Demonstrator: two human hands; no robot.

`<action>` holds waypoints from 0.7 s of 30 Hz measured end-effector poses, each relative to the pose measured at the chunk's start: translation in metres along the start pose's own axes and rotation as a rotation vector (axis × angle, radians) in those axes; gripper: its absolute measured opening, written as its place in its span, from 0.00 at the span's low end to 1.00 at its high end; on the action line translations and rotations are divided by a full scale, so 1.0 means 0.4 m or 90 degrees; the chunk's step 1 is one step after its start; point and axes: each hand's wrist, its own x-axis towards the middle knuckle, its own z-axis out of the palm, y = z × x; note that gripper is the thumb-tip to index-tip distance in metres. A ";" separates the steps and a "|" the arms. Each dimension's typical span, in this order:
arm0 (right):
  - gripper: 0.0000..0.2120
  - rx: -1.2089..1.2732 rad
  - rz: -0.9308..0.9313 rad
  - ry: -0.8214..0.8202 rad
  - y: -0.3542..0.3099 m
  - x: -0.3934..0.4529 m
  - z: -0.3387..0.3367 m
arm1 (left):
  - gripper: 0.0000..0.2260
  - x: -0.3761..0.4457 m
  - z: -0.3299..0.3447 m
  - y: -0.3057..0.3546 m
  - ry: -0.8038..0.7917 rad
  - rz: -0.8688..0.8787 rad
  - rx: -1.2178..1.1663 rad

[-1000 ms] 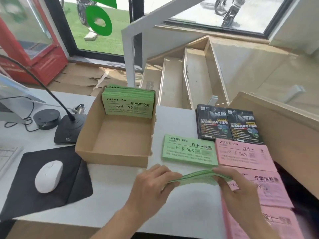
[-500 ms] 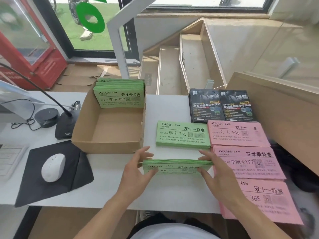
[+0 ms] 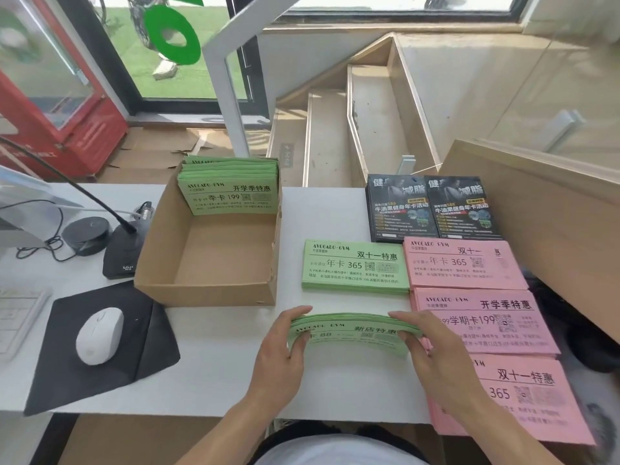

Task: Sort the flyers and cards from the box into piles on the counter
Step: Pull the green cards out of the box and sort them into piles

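Both hands hold one stack of green flyers (image 3: pixel 352 335) by its short ends, near the front of the white counter (image 3: pixel 218 374). The left hand (image 3: pixel 281 350) curls round the left end, thumb on the printed face and fingers over the far edge; the right hand (image 3: pixel 432 354) grips the right end the same way. The stack bows upward in the middle, and its front edge lies close to the counter; whether it touches I cannot tell.

Just beyond it lies a flat green pile (image 3: pixel 355 271), a strip of bare counter between the two. To the right, three pink piles run in a column toward the front edge: the far pink pile (image 3: pixel 464 263), the middle pink pile (image 3: pixel 486 322), which the right hand partly covers, and the near pink pile (image 3: pixel 523 397), which overhangs the counter's front edge. Two black flyer piles (image 3: pixel 431 208) sit side by side at the back.

The cardboard box (image 3: pixel 204 290) stands left of the green piles, with more green flyers (image 3: pixel 229 193) leaning against its far wall. Bare counter lies between the box and the held stack, and in front of the hands. A white mouse (image 3: pixel 99 335) rests on a black pad (image 3: pixel 100 347) at the left
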 end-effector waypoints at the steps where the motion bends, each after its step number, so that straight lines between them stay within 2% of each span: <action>1: 0.23 0.001 -0.003 0.004 -0.001 0.005 0.001 | 0.22 0.005 0.004 0.003 0.003 0.010 0.016; 4: 0.22 0.033 0.033 0.047 -0.013 0.047 -0.005 | 0.27 0.042 0.013 0.037 0.010 0.048 0.041; 7: 0.21 0.046 0.034 0.114 -0.033 0.125 -0.016 | 0.25 0.120 0.024 0.086 0.045 0.104 0.071; 10: 0.20 -0.001 0.008 0.139 -0.050 0.221 -0.022 | 0.24 0.218 0.035 0.133 0.082 0.107 0.103; 15: 0.18 -0.103 0.032 0.077 -0.047 0.348 -0.006 | 0.26 0.330 0.056 0.137 0.052 0.034 0.146; 21: 0.19 -0.341 0.045 -0.004 0.007 0.412 0.046 | 0.29 0.375 0.065 0.094 -0.009 -0.068 0.182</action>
